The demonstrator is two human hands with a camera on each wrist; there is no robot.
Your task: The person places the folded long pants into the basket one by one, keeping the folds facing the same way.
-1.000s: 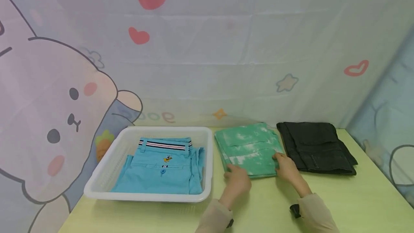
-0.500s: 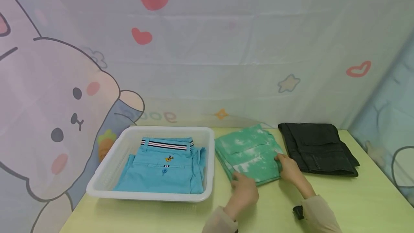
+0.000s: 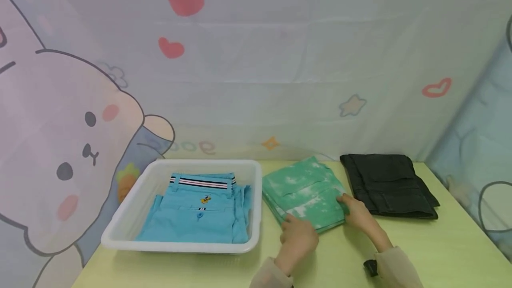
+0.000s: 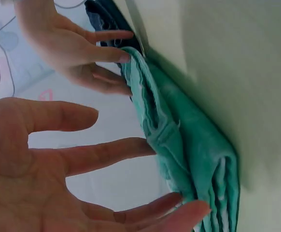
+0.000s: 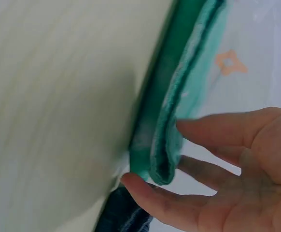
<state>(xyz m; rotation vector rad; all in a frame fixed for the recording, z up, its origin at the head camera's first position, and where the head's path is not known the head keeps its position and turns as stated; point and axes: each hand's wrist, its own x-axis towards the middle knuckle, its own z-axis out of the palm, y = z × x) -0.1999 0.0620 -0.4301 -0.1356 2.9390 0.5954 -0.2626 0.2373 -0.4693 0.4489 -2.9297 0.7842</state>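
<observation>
A folded green garment with white tie-dye patches (image 3: 306, 192) lies on the table, set at an angle. My left hand (image 3: 299, 237) is at its near left edge. In the left wrist view that hand's fingers (image 4: 111, 153) are spread and fairly straight, their tips against the folded layers. At the near right corner is my right hand (image 3: 357, 212). Its thumb and fingers reach to either side of the fold's end in the right wrist view, with the fingers (image 5: 155, 195) extended rather than curled.
To the left stands a white plastic basket (image 3: 256, 208) holding folded light-blue pants (image 3: 192, 223) with a striped waistband. Folded black pants (image 3: 390, 186) lie close by on the right. A printed cloth backdrop (image 3: 256, 57) hangs behind the pale green table (image 3: 452, 252).
The green garment has turned counterclockwise, its near edge now slanting toward me. My left hand has shifted slightly right; my right hand stays at the near right corner.
</observation>
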